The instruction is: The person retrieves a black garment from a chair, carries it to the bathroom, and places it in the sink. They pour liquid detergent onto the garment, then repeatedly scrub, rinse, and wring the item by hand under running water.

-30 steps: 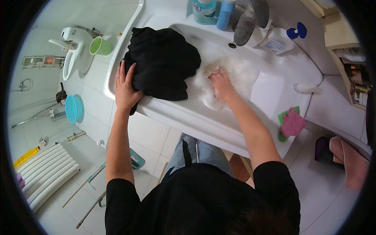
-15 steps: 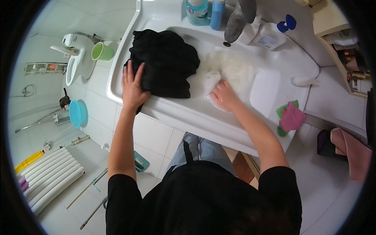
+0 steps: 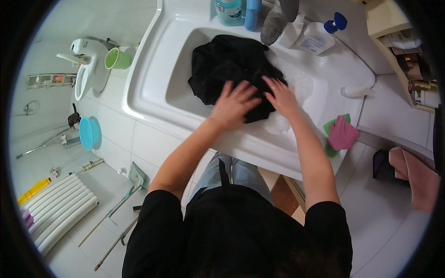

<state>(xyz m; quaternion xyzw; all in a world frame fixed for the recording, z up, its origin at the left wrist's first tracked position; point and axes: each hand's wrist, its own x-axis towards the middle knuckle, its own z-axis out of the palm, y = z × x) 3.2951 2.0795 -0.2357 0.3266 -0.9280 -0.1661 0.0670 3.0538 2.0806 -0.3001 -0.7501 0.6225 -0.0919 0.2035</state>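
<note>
Head view: black cloth [image 3: 222, 65] bunched inside the sink [image 3: 152, 88], probably set down there for contact with the suds [image 3: 300, 81]. Directly beneath the fingers: front part under the left hand [image 3: 233, 107], right side under the right hand [image 3: 282, 98]. Fingers spread apart on both, clamped on nothing visible; pressing or merely hovering, hard to tell through the blur. Farther out, white pump bottle [image 3: 316, 41] along the back, likely for easy reach; pink rag [image 3: 343, 134] over green rag [image 3: 329, 126] at the sink's right end.

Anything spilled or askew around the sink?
No spill shows; the foam sits in the sink beside the black cloth. Slightly untidy: the pink cloth lies crumpled over the green cloth on the right rim.
</note>
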